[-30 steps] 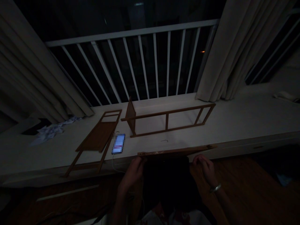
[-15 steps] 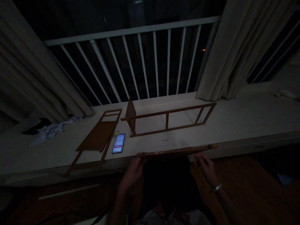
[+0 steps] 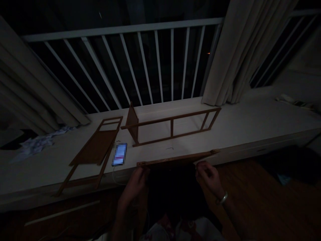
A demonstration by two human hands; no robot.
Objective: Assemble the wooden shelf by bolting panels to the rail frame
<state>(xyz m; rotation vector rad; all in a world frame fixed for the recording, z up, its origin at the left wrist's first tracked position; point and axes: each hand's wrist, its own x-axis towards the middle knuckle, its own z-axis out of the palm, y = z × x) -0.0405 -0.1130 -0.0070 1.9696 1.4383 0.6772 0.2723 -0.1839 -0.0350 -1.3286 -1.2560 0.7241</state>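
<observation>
In dim light I hold a wooden panel (image 3: pixel 175 158) upright on edge, just in front of the long white window ledge (image 3: pixel 250 127). My left hand (image 3: pixel 134 184) grips the panel near its left end. My right hand (image 3: pixel 209 177), with a metal bracelet on the wrist, has its fingers closed at the panel's right part. The panel's lower part is lost in shadow against dark clothing.
On the ledge lie a wooden ladder-like frame with an end board (image 3: pixel 170 127), a flat wooden side panel (image 3: pixel 94 150), a lit phone (image 3: pixel 119 154) with a cable and a small metal key (image 3: pixel 170 148). Crumpled paper (image 3: pixel 37 144) lies left. White railing (image 3: pixel 150 67) and curtains (image 3: pixel 240 50) stand behind.
The view has shifted to the right and slightly down, so everything sits further left. Both hands keep their hold on the panel; the right fingers have curled tighter.
</observation>
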